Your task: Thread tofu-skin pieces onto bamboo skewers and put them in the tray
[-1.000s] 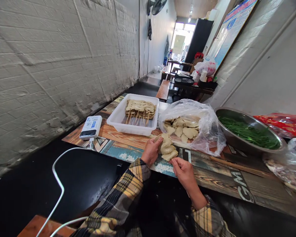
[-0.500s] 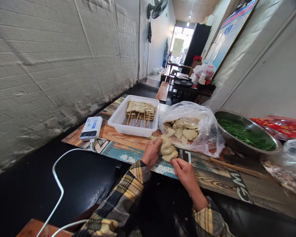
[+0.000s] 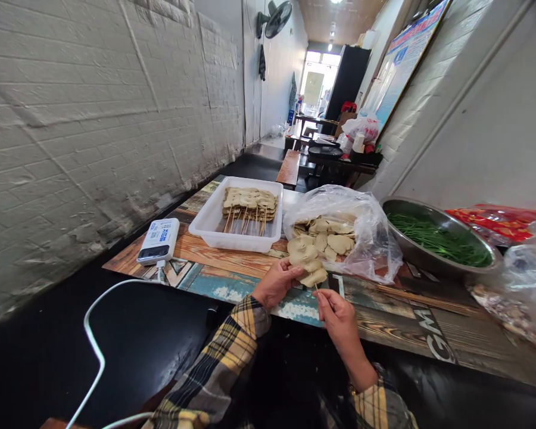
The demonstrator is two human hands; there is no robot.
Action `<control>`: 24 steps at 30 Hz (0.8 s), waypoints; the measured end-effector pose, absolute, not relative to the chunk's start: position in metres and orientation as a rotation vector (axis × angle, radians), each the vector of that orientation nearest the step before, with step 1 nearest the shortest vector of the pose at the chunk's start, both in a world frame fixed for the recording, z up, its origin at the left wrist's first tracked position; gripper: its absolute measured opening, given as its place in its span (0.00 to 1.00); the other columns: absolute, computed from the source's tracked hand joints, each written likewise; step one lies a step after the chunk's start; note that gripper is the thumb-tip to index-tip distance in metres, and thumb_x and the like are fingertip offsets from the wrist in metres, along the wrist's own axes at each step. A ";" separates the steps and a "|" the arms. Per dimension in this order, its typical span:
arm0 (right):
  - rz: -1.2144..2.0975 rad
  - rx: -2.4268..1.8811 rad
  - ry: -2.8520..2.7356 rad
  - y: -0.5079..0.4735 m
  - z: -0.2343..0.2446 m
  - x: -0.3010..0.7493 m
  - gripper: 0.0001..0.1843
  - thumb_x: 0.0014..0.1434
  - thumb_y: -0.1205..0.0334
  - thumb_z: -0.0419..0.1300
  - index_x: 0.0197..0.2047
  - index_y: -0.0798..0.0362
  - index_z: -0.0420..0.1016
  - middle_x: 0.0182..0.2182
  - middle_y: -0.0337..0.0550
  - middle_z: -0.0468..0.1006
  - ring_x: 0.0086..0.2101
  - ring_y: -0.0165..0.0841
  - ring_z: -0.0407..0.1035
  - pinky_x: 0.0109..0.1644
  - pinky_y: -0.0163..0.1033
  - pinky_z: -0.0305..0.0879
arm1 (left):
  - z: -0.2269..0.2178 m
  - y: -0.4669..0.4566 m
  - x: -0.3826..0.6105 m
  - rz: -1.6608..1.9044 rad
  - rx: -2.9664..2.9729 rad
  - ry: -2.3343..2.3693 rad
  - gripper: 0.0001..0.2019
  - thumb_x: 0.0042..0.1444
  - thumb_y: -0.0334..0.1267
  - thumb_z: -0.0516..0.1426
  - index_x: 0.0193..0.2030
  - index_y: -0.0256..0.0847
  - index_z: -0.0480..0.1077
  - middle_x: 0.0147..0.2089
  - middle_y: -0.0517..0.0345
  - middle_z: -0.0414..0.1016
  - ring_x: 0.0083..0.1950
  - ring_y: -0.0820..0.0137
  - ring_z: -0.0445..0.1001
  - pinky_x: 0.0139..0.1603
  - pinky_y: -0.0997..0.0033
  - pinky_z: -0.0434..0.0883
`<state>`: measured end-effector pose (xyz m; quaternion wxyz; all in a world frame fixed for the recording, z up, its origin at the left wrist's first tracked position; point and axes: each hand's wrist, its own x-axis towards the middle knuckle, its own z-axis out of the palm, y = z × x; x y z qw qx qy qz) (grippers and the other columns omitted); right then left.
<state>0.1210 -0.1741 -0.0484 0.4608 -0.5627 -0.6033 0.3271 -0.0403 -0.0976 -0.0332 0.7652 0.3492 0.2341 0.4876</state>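
Our left hand [image 3: 274, 281] curls its fingers around the tan slices [image 3: 304, 260] on the skewer [image 3: 316, 288] and holds them. Our right hand [image 3: 338, 314] pinches the bare lower end of the skewer with fingertips closed. The skewer is above the table [image 3: 232, 262] edge, its long axis pointing away from us, slightly left, toward the bag [image 3: 375, 238].

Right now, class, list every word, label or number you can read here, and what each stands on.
"GM": large white letters painted on the table top.
Label on the power bank: blue print, too small to read.
Lettering on the wall poster: too blurred to read.
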 end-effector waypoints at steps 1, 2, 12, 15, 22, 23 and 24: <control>0.798 -1.385 -1.476 -0.174 -0.049 0.120 0.21 0.64 0.48 0.52 0.38 0.57 0.77 0.16 0.32 0.64 0.18 0.28 0.60 0.24 0.32 0.56 | -0.033 -0.098 -0.040 1.040 0.788 0.512 0.24 0.41 0.39 0.71 0.46 0.34 0.75 0.41 0.48 0.80 0.41 0.64 0.78 0.45 0.65 0.72; 0.791 -1.386 -1.473 -0.173 -0.049 0.120 0.21 0.64 0.48 0.52 0.38 0.57 0.77 0.16 0.32 0.64 0.18 0.28 0.60 0.24 0.32 0.56 | -0.033 -0.098 -0.039 1.027 0.816 0.524 0.24 0.40 0.38 0.71 0.46 0.35 0.75 0.42 0.49 0.80 0.41 0.64 0.78 0.45 0.66 0.72; 0.718 -1.407 -1.530 -0.171 -0.048 0.116 0.20 0.65 0.49 0.52 0.38 0.56 0.78 0.16 0.33 0.66 0.19 0.28 0.62 0.25 0.32 0.58 | -0.035 -0.099 -0.033 1.118 0.920 0.616 0.24 0.36 0.34 0.71 0.43 0.33 0.76 0.41 0.49 0.80 0.40 0.66 0.77 0.39 0.72 0.71; 0.740 -1.400 -1.547 -0.171 -0.049 0.116 0.21 0.65 0.49 0.52 0.39 0.56 0.78 0.16 0.33 0.66 0.19 0.29 0.63 0.25 0.33 0.58 | -0.035 -0.099 -0.033 1.156 0.917 0.652 0.23 0.35 0.35 0.71 0.42 0.34 0.76 0.40 0.50 0.80 0.39 0.66 0.77 0.38 0.72 0.71; 0.767 -1.407 -1.582 -0.175 -0.046 0.120 0.21 0.64 0.48 0.53 0.38 0.56 0.78 0.17 0.35 0.68 0.19 0.30 0.64 0.24 0.33 0.59 | -0.028 -0.101 -0.034 1.204 0.852 0.615 0.24 0.36 0.33 0.71 0.44 0.36 0.76 0.44 0.50 0.81 0.44 0.64 0.78 0.50 0.66 0.71; 0.766 -1.404 -1.586 -0.175 -0.046 0.121 0.21 0.64 0.48 0.53 0.38 0.56 0.78 0.17 0.36 0.68 0.19 0.30 0.64 0.24 0.33 0.59 | -0.028 -0.101 -0.034 1.209 0.840 0.614 0.24 0.36 0.34 0.71 0.43 0.36 0.76 0.44 0.50 0.80 0.44 0.64 0.78 0.50 0.65 0.71; 0.759 -1.400 -1.591 -0.176 -0.046 0.122 0.21 0.64 0.48 0.52 0.39 0.56 0.78 0.17 0.36 0.68 0.19 0.30 0.64 0.24 0.33 0.60 | -0.028 -0.101 -0.034 1.214 0.832 0.619 0.24 0.35 0.34 0.71 0.43 0.36 0.76 0.44 0.50 0.80 0.45 0.64 0.78 0.51 0.65 0.71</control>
